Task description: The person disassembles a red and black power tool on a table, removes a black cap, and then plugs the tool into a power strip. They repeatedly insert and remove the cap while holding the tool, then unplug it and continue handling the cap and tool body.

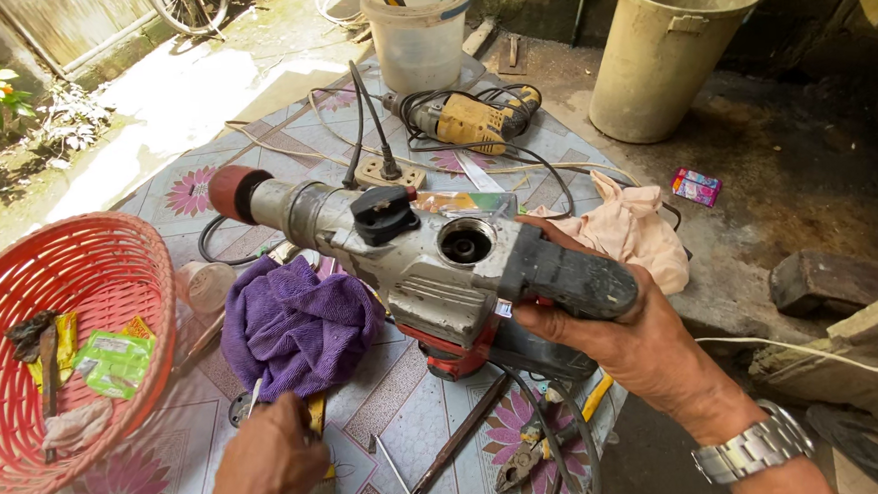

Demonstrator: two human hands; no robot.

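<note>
Bins: tan tub (671, 44) upper right of frame, white bucket (418, 33) top centre; both well clear.
Basket: red plastic basket (59, 347) at left edge, holds sachets and small tools.
Mat: floral floor sheet (418, 418) under everything.
Hammer drill: grey rotary hammer (410, 264) mid-frame, held off the mat, red-capped nose pointing upper left, round port in the top housing open and facing up.
Right hand: right hand (614, 333) clenched round the drill's black rear handle, carrying its full weight.
Left hand: left hand (265, 467) bottom centre, fingers closed on a small brush-like tool (315, 454) on the mat; exact grip partly hidden.
Cloths: purple rag (298, 325) just under the nose, pink rag (629, 232) behind the handle.
Second drill: yellow drill (472, 120) upper centre, cords looping to a socket strip (390, 171).
Loose tools: pliers (530, 453) and a metal rod (459, 438) bottom centre, beneath the drill.
Handling note: judgement, keep the open port level so nothing drops in; rest the nose on the purple rag to unload the wrist.
Obstructions: cords and loose tools crowd the mat under the drill; little flat space to set it down.
</note>
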